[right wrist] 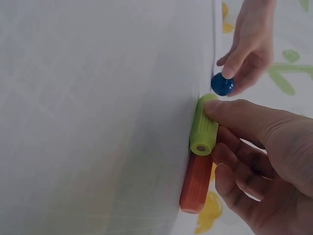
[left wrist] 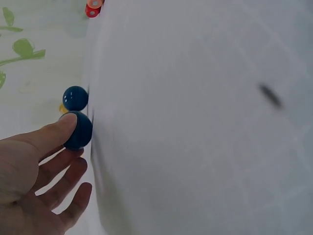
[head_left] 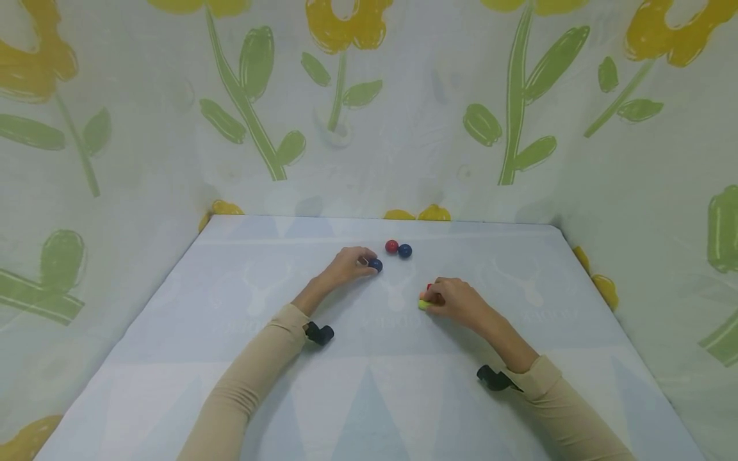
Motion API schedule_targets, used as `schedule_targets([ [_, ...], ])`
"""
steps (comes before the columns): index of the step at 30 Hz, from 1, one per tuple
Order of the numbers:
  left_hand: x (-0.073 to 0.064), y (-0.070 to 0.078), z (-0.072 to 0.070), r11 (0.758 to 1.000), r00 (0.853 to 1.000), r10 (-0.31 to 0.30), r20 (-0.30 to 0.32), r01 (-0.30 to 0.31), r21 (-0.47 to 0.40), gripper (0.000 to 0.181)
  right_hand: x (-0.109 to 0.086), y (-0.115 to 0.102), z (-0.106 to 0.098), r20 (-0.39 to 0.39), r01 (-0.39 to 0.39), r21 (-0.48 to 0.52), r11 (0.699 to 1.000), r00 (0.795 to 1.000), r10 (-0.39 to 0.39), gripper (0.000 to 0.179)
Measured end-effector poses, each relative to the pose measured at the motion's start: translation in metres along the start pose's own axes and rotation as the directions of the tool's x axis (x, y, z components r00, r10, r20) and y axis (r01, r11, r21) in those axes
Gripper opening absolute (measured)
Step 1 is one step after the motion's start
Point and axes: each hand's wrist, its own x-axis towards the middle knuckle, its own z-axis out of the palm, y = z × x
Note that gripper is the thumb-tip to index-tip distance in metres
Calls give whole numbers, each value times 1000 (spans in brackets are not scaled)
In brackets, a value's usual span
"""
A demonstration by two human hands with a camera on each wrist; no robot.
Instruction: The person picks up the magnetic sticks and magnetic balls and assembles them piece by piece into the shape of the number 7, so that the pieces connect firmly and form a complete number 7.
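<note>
My left hand (head_left: 350, 264) pinches a dark blue ball (left wrist: 80, 131) with the thumb on its near side; the other fingers curve loosely below. A second blue ball (head_left: 405, 251) lies just beyond it, beside a red ball (head_left: 391, 246). To the right, my right hand (head_left: 458, 301) grips a yellow-green ribbed cylinder (right wrist: 204, 126) between thumb and fingers. An orange-red cylinder (right wrist: 196, 185) lies close beside the green one. In the head view, orange and red bits show at the fingertips, mostly covered by the hand.
The pale patterned tabletop (head_left: 369, 346) carries all these things. A flower-printed cloth wall (head_left: 403, 160) rises behind its far edge, with more cloth at both sides. Black wrist cameras (head_left: 319, 333) sit at the cuffs of both sleeves.
</note>
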Motion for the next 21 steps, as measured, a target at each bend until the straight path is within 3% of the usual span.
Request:
schedule_targets([
  [13, 4, 2, 4, 999, 999, 49, -2, -49, 17, 38, 1, 0, 0, 4, -11, -28, 1000, 1000, 12, 18],
  [21, 5, 5, 4, 999, 1000, 18, 10, -19, 39, 38, 1, 1, 1, 18, -7, -4, 1000, 1000, 7, 20],
])
